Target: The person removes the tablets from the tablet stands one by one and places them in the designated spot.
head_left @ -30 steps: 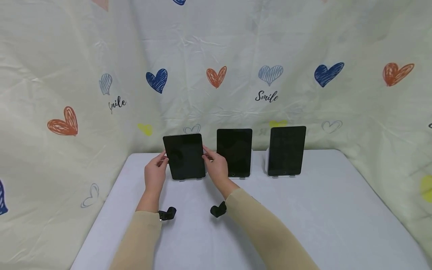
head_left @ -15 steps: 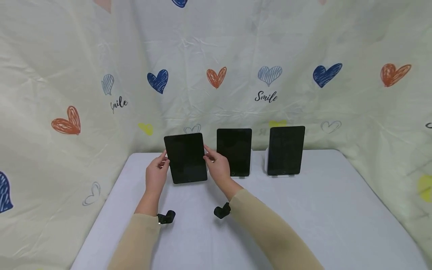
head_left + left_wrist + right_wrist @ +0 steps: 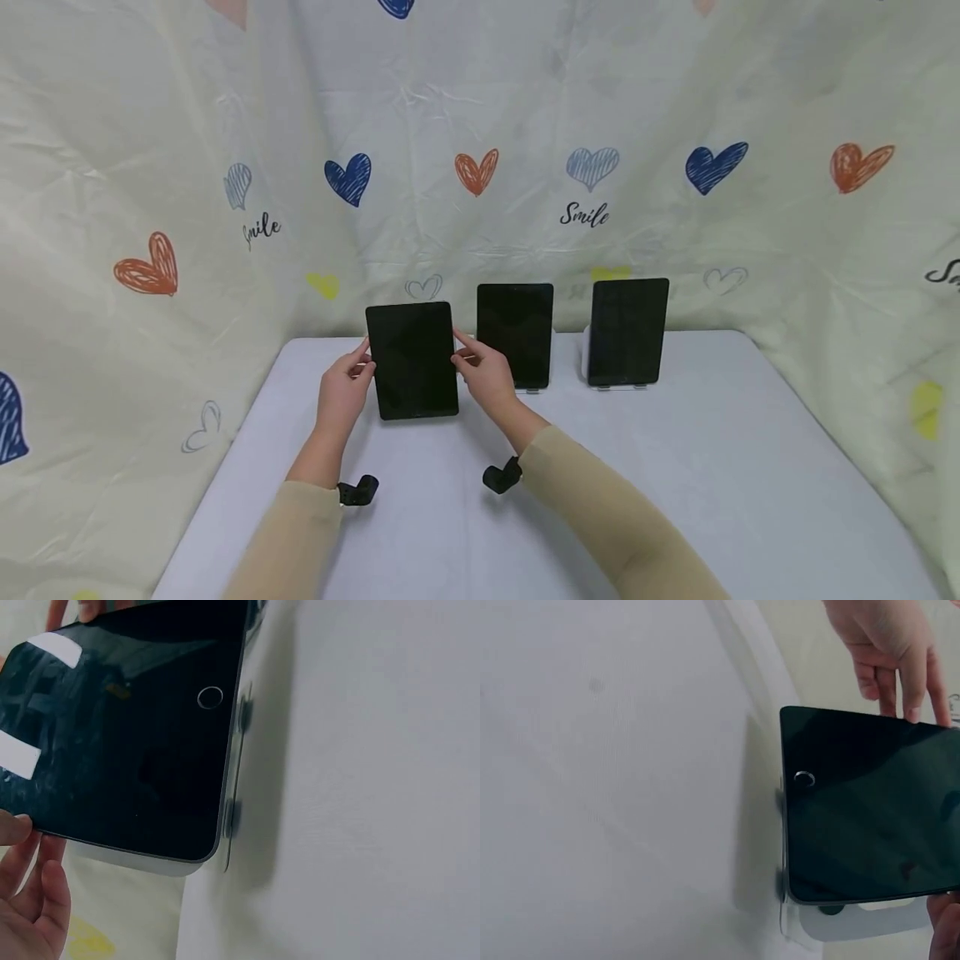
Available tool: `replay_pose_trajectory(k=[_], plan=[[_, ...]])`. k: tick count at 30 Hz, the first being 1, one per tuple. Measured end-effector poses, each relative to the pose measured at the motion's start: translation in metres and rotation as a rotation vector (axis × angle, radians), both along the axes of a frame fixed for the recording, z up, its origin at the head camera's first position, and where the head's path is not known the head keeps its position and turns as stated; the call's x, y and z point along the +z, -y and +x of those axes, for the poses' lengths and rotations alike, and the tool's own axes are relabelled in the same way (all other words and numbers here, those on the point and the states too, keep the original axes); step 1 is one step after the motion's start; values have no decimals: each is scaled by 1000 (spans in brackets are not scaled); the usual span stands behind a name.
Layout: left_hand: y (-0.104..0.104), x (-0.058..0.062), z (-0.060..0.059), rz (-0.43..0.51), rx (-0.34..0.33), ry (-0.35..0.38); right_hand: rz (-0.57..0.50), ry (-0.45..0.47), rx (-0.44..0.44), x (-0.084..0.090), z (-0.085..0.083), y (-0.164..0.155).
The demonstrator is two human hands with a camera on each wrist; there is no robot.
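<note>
Two more dark tablets are being kept upright on small stands at the back of the table (image 3: 675, 467): the middle tablet (image 3: 515, 335) is standing just beside the right hand, and the right tablet (image 3: 627, 332) is standing further along, apart from it. Behind them a pale curtain (image 3: 150, 125) is hanging, printed with orange, blue and yellow hearts. A white stand (image 3: 859, 919) with small clear hooks is being seen right behind the held tablet in the right wrist view, close to its lower edge. Nothing is being placed in front of the held tablet, only the two sleeves with small black wrist cameras are lying lower over the table. The held tablet (image 3: 412, 360) is being kept upright at the left end of the row, above the table surface near its back left part. Its screen is black and switched off, the corners are rounded, a round home button (image 3: 210, 697) is being shown near the lower edge, and bright reflections are being seen on the glass. The left hand (image 3: 343, 392) is gripping its left edge with the thumb in front, and the right hand (image 3: 487, 375) is gripping its right edge in the same way. The word "Smile" (image 3: 583, 216) is being read twice on the curtain in dark handwriting; no brand is being made out on the tablets.
</note>
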State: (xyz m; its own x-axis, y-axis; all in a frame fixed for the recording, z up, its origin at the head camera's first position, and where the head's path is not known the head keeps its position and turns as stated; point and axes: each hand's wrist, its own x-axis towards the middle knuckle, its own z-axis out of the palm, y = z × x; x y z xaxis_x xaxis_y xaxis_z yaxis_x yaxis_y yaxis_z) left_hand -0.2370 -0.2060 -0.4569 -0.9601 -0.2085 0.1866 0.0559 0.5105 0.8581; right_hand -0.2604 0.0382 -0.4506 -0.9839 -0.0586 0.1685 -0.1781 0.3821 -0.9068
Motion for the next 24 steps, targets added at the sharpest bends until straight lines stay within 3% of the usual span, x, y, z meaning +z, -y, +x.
replay_pose_trajectory(k=[8, 16, 24], plan=[[2, -2, 5, 16, -1, 17, 9, 49, 32, 6, 10, -2], [3, -2, 14, -28, -27, 123, -46, 113, 74, 5, 22, -7], [9, 0, 25, -46, -80, 179, -101, 189, 95, 1, 32, -9]])
